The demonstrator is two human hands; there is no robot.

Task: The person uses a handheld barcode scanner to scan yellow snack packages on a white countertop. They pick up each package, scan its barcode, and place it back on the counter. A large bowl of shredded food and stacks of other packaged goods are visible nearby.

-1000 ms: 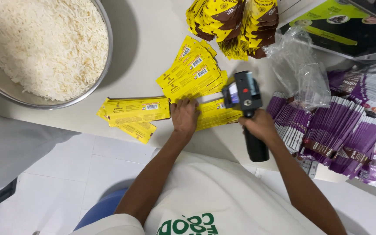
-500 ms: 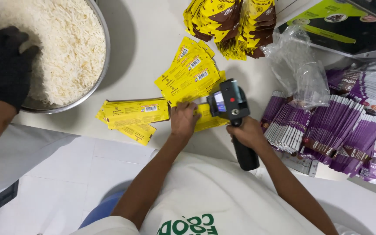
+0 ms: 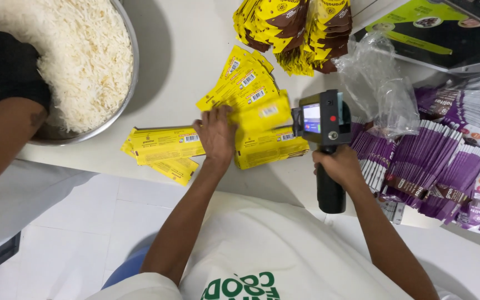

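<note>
My left hand [image 3: 215, 133] rests fingers-down on a fanned pile of flat yellow pouches [image 3: 262, 119] on the white table [image 3: 184, 61], lifting one yellow pouch at its edge. My right hand [image 3: 339, 165] grips the black handle of a handheld printer gun [image 3: 322, 125]. The gun's head, with a small screen and a red button, sits just right of the yellow pouches. More yellow pouches [image 3: 165, 147] lie left of my left hand near the table's front edge.
A big metal bowl [image 3: 119, 114] of white rice sits at the far left, with another person's black-gloved hand [image 3: 6, 72] in it. Purple pouches [image 3: 429, 161] are stacked at right, yellow-brown pouches [image 3: 290, 28] at the back, and crumpled clear plastic [image 3: 381, 89] beside them.
The printer gun has shifted left toward the yellow pouches. My left hand has lifted one pouch. Another person's gloved hand has come into the rice bowl.
</note>
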